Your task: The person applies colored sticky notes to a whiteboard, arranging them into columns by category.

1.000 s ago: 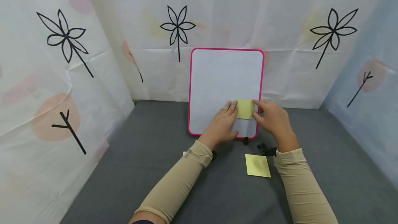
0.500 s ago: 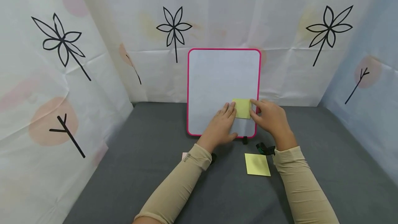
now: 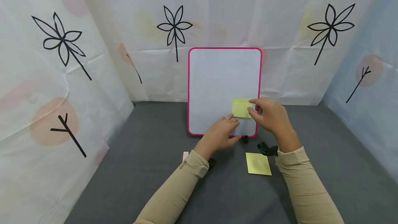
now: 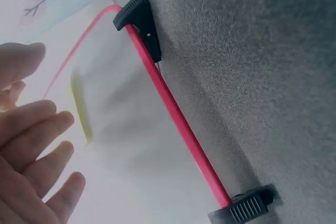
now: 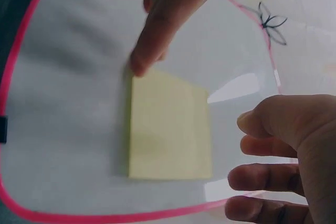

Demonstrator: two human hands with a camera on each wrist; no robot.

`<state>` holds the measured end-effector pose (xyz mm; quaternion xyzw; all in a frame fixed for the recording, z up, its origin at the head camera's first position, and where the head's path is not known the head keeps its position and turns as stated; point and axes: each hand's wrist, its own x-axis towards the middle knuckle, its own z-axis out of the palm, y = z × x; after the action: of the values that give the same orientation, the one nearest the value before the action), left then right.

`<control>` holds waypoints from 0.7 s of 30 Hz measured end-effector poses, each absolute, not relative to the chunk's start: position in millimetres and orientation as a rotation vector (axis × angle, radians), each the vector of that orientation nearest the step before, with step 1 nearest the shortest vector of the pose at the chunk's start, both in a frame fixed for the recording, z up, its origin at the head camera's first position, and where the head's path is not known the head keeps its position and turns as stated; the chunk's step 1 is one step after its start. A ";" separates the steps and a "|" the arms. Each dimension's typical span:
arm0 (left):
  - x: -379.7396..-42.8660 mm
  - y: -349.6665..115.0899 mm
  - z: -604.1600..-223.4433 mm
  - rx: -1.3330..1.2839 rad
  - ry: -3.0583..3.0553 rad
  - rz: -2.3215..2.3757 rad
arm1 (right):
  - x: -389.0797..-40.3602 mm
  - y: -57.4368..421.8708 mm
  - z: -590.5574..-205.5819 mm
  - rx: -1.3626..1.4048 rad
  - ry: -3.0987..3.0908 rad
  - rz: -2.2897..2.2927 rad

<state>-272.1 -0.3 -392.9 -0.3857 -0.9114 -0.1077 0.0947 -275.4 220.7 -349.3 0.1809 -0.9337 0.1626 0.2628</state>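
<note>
A yellow sticky note [image 3: 240, 107] lies against the lower right of a white board [image 3: 224, 75] with a pink rim. The left hand [image 3: 219, 134] reaches over the board's bottom edge, its fingers spread and one fingertip at the note's lower left corner. In the right wrist view that fingertip meets the corner of the note [image 5: 170, 129]. Beside the note's right edge, the right hand [image 3: 270, 117] has its thumb and forefinger bent and apart. The right wrist view leaves a gap between its fingers [image 5: 262, 177] and the note. From the left wrist view, only the note's edge [image 4: 80, 111] shows.
A second yellow sticky note or pad [image 3: 258, 164] lies on the grey cloth [image 3: 149, 141] in front of the board. Partly behind the left sleeve is a pale pink slip [image 3: 185, 155]. Black clips [image 4: 139, 22] hold the board's bottom edge. Patterned fabric [image 3: 140, 27] surrounds the table.
The left hand has slid down from the note's left side to below its lower left corner. The right hand's fingertips stay near the note's right edge. The note keeps its place.
</note>
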 end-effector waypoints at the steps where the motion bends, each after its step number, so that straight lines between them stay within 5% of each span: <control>1: -269.9 -2.1 -391.9 -1.160 -2.690 -0.348 | -272.4 219.6 -347.0 0.510 -2.525 0.452; 21: -229.6 -10.0 -390.9 -1.344 -2.485 -0.422 | -212.3 235.3 -353.3 0.766 -2.737 0.386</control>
<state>-229.6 -10.0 -390.9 -0.4657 -0.8611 -0.1463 0.1418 -212.3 235.3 -353.3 0.2647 -0.9453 0.1332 0.1362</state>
